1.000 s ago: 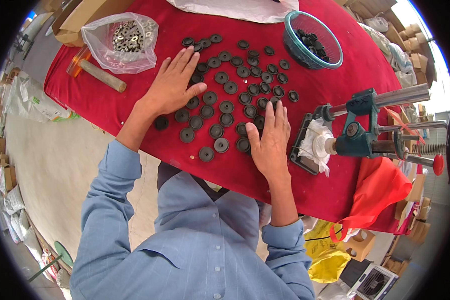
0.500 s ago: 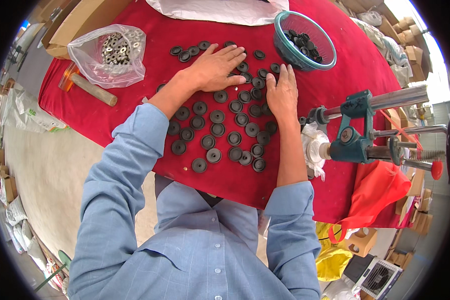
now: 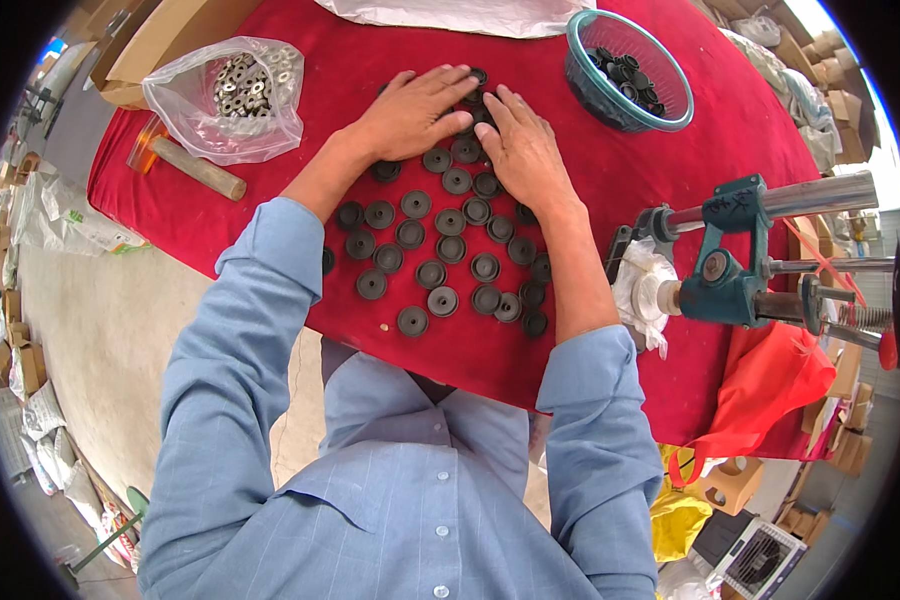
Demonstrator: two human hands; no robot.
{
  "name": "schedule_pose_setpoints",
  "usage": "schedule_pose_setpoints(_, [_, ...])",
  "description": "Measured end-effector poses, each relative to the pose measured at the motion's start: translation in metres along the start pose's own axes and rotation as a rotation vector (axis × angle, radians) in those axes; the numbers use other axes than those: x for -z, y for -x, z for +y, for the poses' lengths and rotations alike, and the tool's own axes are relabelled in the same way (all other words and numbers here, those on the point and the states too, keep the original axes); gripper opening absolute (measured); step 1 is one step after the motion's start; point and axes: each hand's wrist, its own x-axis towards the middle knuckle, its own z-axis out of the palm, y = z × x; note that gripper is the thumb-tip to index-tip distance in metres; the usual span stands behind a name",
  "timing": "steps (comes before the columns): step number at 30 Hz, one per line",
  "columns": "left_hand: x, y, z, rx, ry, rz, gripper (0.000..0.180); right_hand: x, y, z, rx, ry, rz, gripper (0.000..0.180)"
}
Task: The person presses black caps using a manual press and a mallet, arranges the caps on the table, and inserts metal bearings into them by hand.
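Observation:
Many round black caps [image 3: 451, 248] with small raised centres lie spread over a red tablecloth [image 3: 370, 52]. My left hand [image 3: 417, 112] rests palm down over the far caps, fingers stretched toward the right. My right hand [image 3: 522, 145] lies flat just right of it, fingers pointing away and to the left, against the far right caps. Several caps lie between and partly under the fingers, so some are hidden. Neither hand grasps a cap.
At the far left are a clear plastic bag [image 3: 210, 140] of metal washers and a hammer [image 3: 198, 168]. A teal basket [image 3: 686, 105] holds more black parts at the far right. A green press [image 3: 725, 265] stands right, beside a red cloth bag [image 3: 770, 380].
My right hand has moved left and slightly farther away, closing in on my left hand. The caps at the far side are drawn closer together. The view has shifted slightly.

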Motion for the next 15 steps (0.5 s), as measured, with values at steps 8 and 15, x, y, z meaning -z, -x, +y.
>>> schedule_pose_setpoints(8, [0.000,-0.007,0.012,-0.087,-0.044,0.095,0.063,0.059,0.041,-0.010,-0.336,-0.151,0.190,0.050])
schedule_pose_setpoints(15, [0.009,-0.002,0.022,-0.030,-0.029,-0.106,0.068,0.080,0.141,-0.062,-0.283,-0.130,0.020,0.088])
